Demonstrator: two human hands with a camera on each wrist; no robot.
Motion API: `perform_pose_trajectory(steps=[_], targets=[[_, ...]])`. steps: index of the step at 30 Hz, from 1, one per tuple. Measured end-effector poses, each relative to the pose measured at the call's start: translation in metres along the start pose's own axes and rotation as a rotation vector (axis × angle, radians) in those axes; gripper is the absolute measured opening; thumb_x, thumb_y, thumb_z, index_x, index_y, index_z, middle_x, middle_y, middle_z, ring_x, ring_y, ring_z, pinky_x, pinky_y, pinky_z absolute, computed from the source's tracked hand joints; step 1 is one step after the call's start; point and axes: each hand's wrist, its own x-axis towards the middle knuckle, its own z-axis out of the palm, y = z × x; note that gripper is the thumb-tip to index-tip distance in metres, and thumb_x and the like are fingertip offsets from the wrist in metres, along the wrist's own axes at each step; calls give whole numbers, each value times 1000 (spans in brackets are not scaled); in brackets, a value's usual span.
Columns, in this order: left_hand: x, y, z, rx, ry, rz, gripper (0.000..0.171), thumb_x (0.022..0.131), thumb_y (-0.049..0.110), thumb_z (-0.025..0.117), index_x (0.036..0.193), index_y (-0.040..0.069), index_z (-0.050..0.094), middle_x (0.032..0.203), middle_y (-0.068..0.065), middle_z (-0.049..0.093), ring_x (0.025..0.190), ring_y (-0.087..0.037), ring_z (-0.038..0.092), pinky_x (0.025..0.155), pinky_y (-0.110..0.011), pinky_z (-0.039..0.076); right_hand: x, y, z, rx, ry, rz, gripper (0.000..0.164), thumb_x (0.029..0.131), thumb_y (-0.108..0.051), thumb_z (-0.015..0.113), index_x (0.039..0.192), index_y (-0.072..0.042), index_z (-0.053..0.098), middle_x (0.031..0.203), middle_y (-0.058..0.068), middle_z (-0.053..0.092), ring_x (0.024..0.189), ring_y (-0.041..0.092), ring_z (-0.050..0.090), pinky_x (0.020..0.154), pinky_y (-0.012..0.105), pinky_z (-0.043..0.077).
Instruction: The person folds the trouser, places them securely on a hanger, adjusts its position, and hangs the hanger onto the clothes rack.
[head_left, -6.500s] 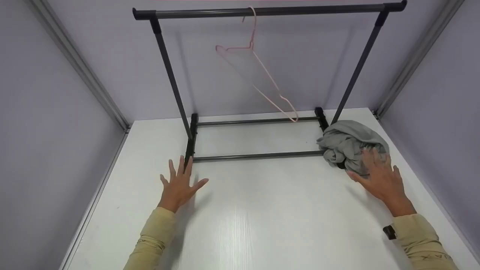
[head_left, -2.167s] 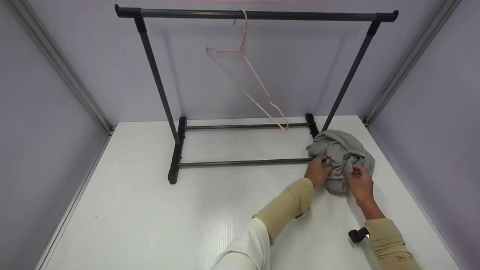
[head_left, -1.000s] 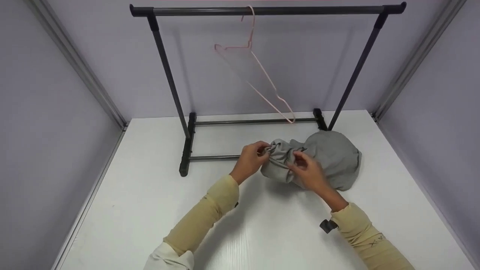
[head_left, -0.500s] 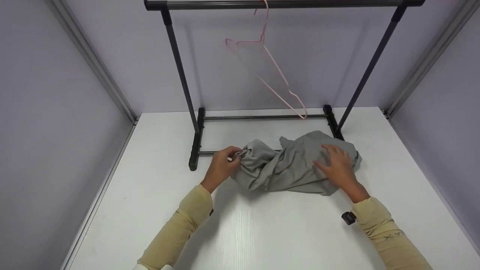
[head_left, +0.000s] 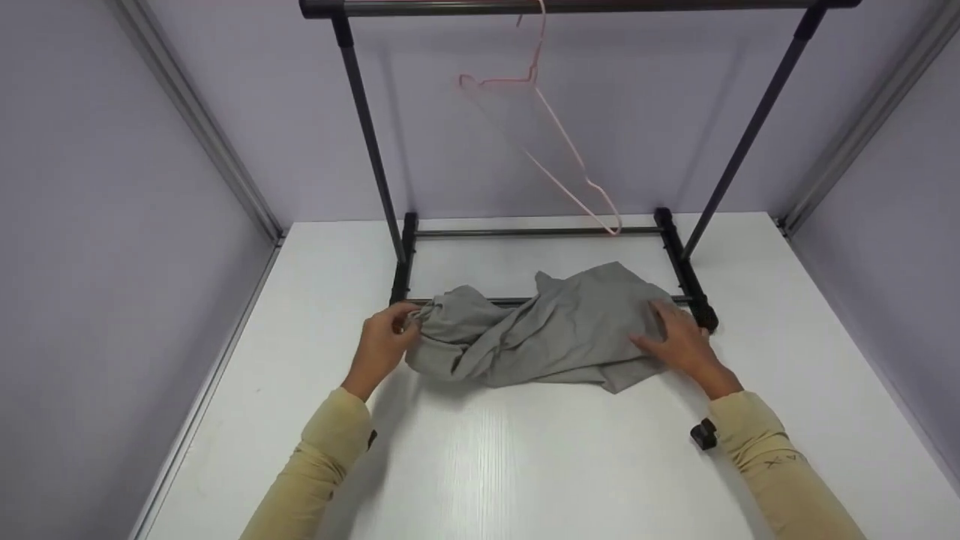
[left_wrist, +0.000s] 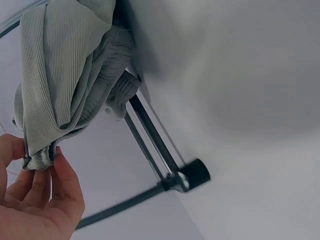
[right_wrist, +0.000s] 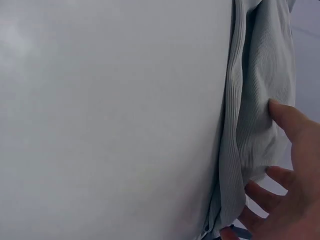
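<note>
A grey, finely ribbed piece of clothing (head_left: 555, 330) lies crumpled and stretched sideways over the front bar of the rack's base; its kind is hidden by the folds. At its left end my left hand (head_left: 381, 345) pinches a gathered edge between thumb and fingers. The left wrist view shows that bunched end of the clothing (left_wrist: 70, 65) held in my left hand (left_wrist: 45, 205). My right hand (head_left: 682, 345) touches the cloth's right end, fingers spread and loosely bent. In the right wrist view its fingertips (right_wrist: 279, 112) lie against the ribbed fabric.
A black garment rack (head_left: 367, 127) stands behind the cloth, with two low bars (head_left: 525, 232) along its base. From its top rail hangs a pink wire hanger (head_left: 566, 127). Grey panel walls (head_left: 135, 262) enclose the white table (head_left: 480, 465) at left, right and back.
The clothing was a bundle at the right base. Both hands gripped it and brought it leftward; my left hand has drawn its end further left, while my right hand let go and moved right.
</note>
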Motion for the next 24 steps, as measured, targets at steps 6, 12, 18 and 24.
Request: perform_pose_trajectory(steps=[6,12,18,24], targets=[[-8,-14,-19,41,45,-59,20,88,11,61,107,11,66,90,-2,64,85,-16,58,72,-31,48,0,-22,20,3,-16,-89,68,84,-41,67,136,-3,44,135,22,42,125,45,30,91,66,26],[-14,-22,-34,52,99,-102,21,89,11,60,109,9,65,94,-6,65,89,-19,59,74,-35,49,-1,-47,36,-4,-50,-141,65,85,-38,66,134,-1,46,130,22,45,121,42,34,93,60,28],[-17,-21,-33,-44,47,-109,26,92,24,60,115,13,62,103,-5,63,96,-19,57,82,-37,47,1,-66,44,-14,-83,-197,63,87,-36,64,134,2,44,130,22,45,119,42,34,92,59,28],[-20,-8,-13,-139,-54,-32,31,91,35,60,116,18,62,104,1,62,96,-14,57,85,-36,46,-5,-96,40,-93,-68,-115,62,86,-28,66,133,5,43,131,25,43,120,45,35,92,61,27]])
